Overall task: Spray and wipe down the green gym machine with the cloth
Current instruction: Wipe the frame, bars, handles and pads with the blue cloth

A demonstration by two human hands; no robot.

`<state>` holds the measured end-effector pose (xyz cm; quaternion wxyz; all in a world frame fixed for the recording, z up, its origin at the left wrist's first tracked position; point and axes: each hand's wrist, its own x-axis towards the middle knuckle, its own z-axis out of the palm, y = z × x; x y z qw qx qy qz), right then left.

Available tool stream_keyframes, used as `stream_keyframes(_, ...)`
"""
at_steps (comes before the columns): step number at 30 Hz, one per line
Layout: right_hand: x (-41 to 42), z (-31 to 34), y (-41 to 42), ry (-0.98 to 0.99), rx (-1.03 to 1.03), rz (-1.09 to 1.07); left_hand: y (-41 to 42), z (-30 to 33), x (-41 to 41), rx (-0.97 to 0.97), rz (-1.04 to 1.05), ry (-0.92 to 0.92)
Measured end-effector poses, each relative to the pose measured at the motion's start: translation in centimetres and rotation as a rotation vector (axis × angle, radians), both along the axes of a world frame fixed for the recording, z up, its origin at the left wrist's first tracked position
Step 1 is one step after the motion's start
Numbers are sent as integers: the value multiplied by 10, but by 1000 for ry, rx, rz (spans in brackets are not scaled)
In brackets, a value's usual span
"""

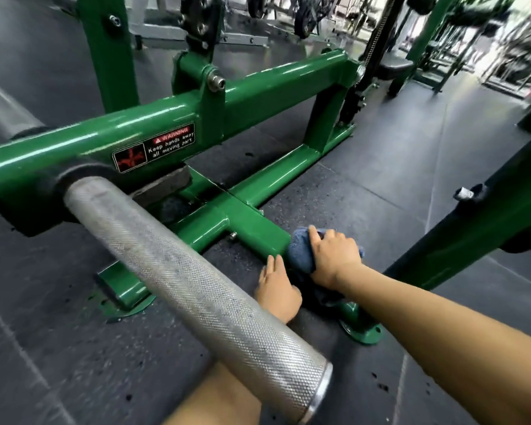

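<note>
A knurled steel sleeve (203,289) juts toward the camera, its capped end lowest in view, and it crosses over the left forearm. Its far end goes into a black collar on the green machine (252,96).

Past the sleeve, low on the floor (380,167), the right hand (334,256) grips a blue cloth (299,251), fingers curled over the top of the bundle, pressing it against the end of a short green base tube. The left hand (278,286) lies just beside it, fingers straight and together, tips touching the lower edge of the same tube (the palm rests near the floor, holding nothing). The two hands are close, with a dark part of the cloth between them.

Below the hands a round green foot plate (365,332) sits flat on the floor; another shows under the sleeve toward the left.

The machine's upper beam carries a black warning sticker (154,147) with red and white print, reading "WARNING" and "Keep hands away". A second green upright (472,222) slants along the right edge. No containers can be seen. The background is blurred.
</note>
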<state>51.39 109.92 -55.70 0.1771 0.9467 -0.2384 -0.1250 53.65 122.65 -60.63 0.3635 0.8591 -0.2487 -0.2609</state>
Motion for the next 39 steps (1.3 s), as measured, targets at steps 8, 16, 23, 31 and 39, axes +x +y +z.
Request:
stream_keyframes(8, 0, -102, 3, -191, -11, -175, -6, -23, 31, -19, 58, -4)
stream_keyframes(16, 79, -105, 19, -276, 115, -67, 16, -42, 87, 161, 131, -81)
stream_keyframes(23, 159, -76, 12, -487, 424, 9, 44, -47, 104, 357, 210, -216)
stream_keyframes(31, 217, -78, 48, -272, 466, 193, 90, -53, 104, 471, 188, -310)
stream_keyframes(39, 160, -100, 101, -350, 484, 639, 105, -47, 97, 397, 251, -340)
